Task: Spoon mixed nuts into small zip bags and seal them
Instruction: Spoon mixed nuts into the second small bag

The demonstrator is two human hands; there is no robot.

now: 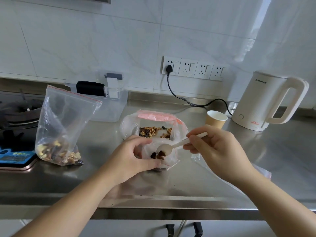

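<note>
Two hands work at the middle of a stainless-steel desk. Left hand grips the mouth of a small zip bag holding a few nuts; right hand pinches a pale spoon, bowl inside the bag's mouth. Large open nut bag just behind. Filled zip bag stands toward the left edge. Paper cup and white kettle near the back right. White tiled wall with sockets behind.

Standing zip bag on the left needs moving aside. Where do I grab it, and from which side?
Pinch the standing zip bag at its empty upper part, just under the red zip strip, coming from above. The nuts weigh down the bottom, so it should hang steady.
</note>
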